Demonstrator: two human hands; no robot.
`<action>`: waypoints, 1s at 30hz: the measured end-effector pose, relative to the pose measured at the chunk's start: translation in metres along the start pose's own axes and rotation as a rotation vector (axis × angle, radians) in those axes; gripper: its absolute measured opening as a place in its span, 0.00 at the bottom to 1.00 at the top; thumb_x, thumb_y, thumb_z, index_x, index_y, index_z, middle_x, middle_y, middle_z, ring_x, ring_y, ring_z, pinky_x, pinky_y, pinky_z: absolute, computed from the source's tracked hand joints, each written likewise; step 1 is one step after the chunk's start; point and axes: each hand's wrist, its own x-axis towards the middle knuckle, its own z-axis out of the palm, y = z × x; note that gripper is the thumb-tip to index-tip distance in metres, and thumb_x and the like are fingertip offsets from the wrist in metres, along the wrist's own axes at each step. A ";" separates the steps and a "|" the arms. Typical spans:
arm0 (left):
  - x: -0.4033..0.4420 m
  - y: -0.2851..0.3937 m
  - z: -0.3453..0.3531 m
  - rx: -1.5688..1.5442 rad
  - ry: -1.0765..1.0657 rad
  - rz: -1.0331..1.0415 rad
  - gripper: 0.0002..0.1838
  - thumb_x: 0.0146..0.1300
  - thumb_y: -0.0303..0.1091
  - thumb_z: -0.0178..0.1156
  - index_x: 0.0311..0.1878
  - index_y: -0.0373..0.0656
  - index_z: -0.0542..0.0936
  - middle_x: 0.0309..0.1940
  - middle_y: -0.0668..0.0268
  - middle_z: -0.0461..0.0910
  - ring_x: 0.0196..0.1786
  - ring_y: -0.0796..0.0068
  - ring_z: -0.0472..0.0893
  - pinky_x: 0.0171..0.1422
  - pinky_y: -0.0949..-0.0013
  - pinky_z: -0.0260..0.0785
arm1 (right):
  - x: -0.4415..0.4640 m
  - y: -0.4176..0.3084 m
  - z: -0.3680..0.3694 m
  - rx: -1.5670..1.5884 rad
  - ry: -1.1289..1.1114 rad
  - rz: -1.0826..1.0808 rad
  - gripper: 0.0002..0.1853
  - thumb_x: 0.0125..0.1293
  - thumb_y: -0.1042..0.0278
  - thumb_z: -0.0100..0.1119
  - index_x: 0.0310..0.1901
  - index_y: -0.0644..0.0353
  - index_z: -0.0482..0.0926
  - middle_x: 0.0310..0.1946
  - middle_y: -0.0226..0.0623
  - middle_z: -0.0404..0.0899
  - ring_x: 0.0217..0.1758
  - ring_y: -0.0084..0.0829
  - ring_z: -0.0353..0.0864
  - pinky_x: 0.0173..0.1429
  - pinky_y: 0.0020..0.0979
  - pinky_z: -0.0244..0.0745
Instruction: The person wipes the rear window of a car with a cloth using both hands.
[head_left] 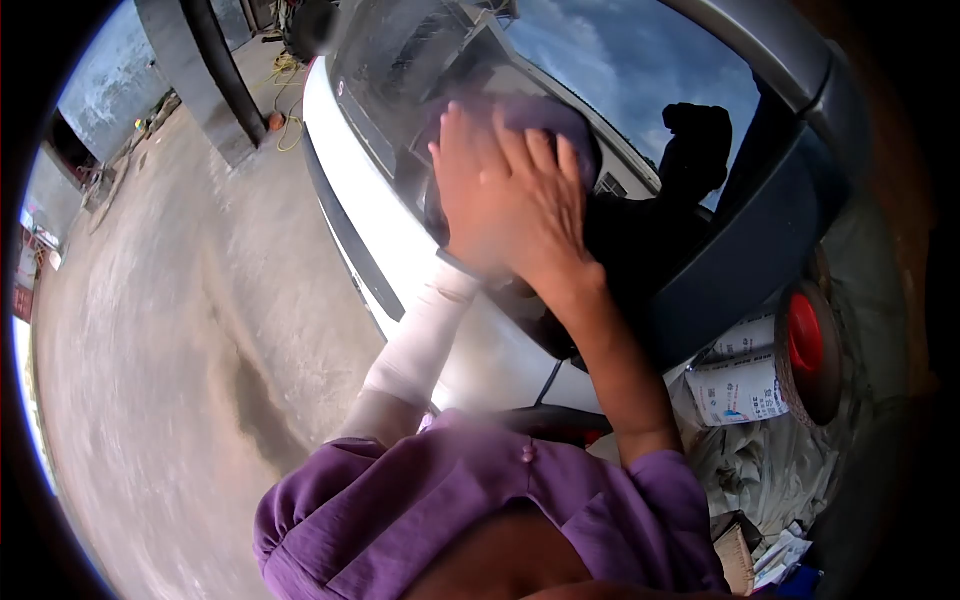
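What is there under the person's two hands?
A purple cloth shows past the left hand and right hand, against the car window; whatever hands and cloth cover cannot be seen.

Seemingly a garage or workshop yard: a car on a bare concrete floor, a pillar and tangled yellow cable left of the car, printed packaging right of it.
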 end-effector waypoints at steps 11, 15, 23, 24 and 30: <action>-0.021 0.075 0.017 -0.015 -0.080 0.278 0.31 0.69 0.49 0.54 0.71 0.44 0.72 0.75 0.53 0.65 0.79 0.49 0.60 0.82 0.45 0.44 | -0.077 0.023 -0.088 0.002 -0.039 0.264 0.21 0.73 0.61 0.47 0.63 0.60 0.75 0.71 0.49 0.69 0.68 0.53 0.68 0.74 0.55 0.53; -0.102 0.078 0.006 -0.181 -0.087 0.147 0.28 0.68 0.43 0.55 0.68 0.37 0.75 0.72 0.48 0.69 0.75 0.43 0.66 0.77 0.33 0.49 | -0.144 0.000 -0.070 0.103 -0.074 0.274 0.21 0.73 0.62 0.46 0.60 0.67 0.76 0.66 0.57 0.72 0.66 0.59 0.69 0.72 0.56 0.54; -0.124 0.074 -0.008 -0.166 -0.209 0.172 0.30 0.71 0.43 0.55 0.72 0.37 0.69 0.76 0.46 0.62 0.79 0.41 0.59 0.80 0.33 0.42 | -0.173 -0.022 -0.060 0.323 -0.013 0.313 0.20 0.71 0.65 0.48 0.58 0.70 0.77 0.63 0.59 0.75 0.63 0.60 0.72 0.71 0.55 0.56; -0.114 0.073 -0.008 -0.144 -0.204 0.226 0.31 0.72 0.42 0.55 0.73 0.37 0.67 0.76 0.46 0.61 0.80 0.40 0.57 0.80 0.34 0.41 | -0.165 -0.018 -0.064 0.285 -0.024 0.306 0.21 0.71 0.65 0.48 0.59 0.70 0.76 0.64 0.59 0.74 0.62 0.59 0.72 0.71 0.55 0.56; -0.010 0.098 0.000 -0.174 -0.103 0.384 0.31 0.67 0.47 0.55 0.68 0.37 0.74 0.74 0.46 0.65 0.77 0.45 0.64 0.79 0.37 0.46 | -0.092 0.026 -0.094 0.139 -0.060 0.305 0.24 0.70 0.66 0.50 0.64 0.71 0.70 0.71 0.60 0.65 0.56 0.54 0.71 0.67 0.55 0.58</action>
